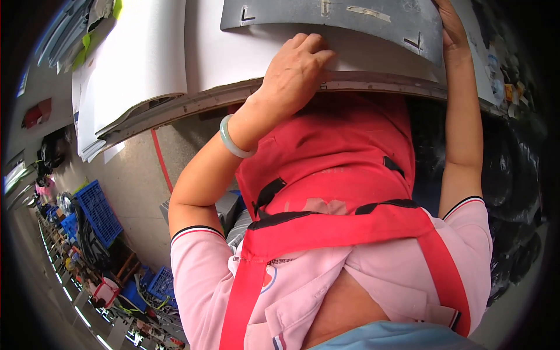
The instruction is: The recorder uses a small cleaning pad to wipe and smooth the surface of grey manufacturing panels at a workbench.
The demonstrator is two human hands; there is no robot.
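Sheet (338, 17) of scuffed grey, slotted with L shapes, extended over white material (233, 55) on a bench (396, 83) as a worker's right hand (455, 35) appeared closed on its right edge, some fingers cut off by the frame. The left hand (298, 63), fingers curled, sat just below the sheet's lower edge (whether it held anything could not be told). Thin and seemingly light, the grey piece looked springy rather than fragile; opposite edges seemed the surest holds against flexing.
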